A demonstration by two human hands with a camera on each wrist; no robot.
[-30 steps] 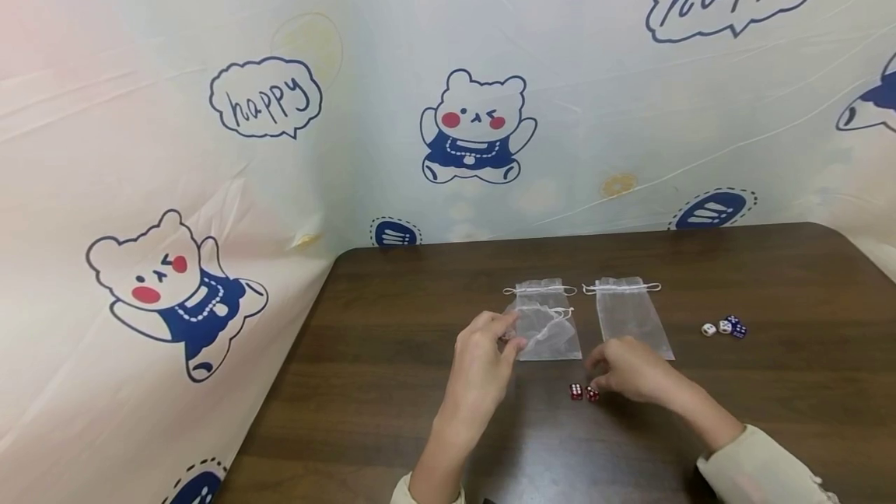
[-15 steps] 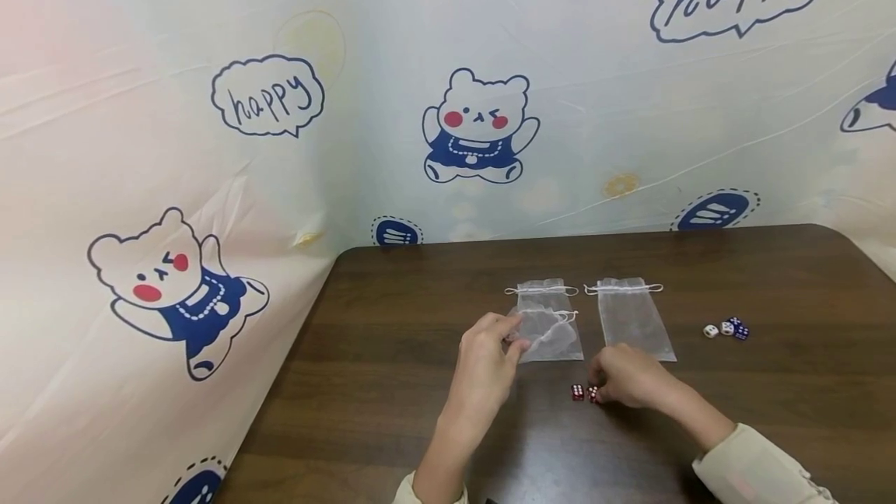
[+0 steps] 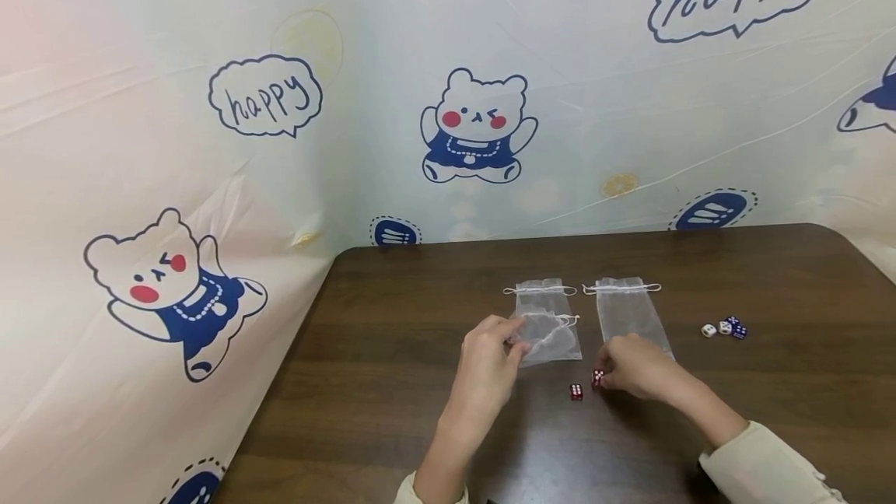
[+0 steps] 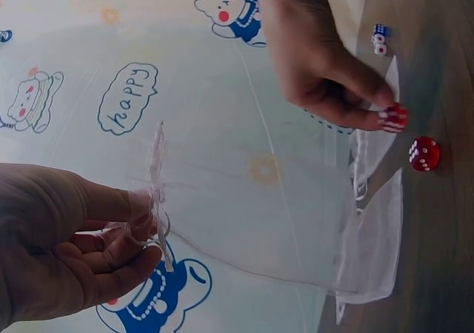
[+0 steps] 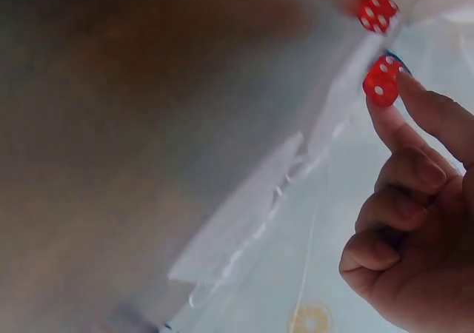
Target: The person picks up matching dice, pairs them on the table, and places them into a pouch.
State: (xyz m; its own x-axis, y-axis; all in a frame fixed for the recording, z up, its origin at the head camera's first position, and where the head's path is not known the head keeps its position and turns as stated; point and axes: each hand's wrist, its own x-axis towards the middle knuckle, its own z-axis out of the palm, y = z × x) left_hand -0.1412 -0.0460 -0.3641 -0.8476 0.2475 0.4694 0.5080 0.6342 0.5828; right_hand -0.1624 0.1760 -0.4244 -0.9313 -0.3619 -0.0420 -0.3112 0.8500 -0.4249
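Observation:
My left hand (image 3: 486,364) grips a sheer white drawstring pouch (image 4: 157,177) near its mouth; thumb and fingers close on the gathered mesh in the left wrist view. This pouch overlaps another organza pouch (image 3: 544,298) lying flat on the table. My right hand (image 3: 637,368) pinches a red die (image 3: 598,379) with white dots between thumb and index finger, its other fingers curled in the right wrist view (image 5: 381,81). A second red die (image 3: 576,392) sits on the table just left of it, between the two hands.
Beyond my right hand lies another flat drawstring pouch (image 3: 630,309). Several white and blue dice (image 3: 725,327) are grouped farther right on the brown table (image 3: 392,379). A curtain (image 3: 336,138) printed with cartoon bears hangs behind and to the left.
My right hand has taken hold of the right-hand red die and raised it slightly, away from the other red die. The pouch in my left hand has shifted slightly.

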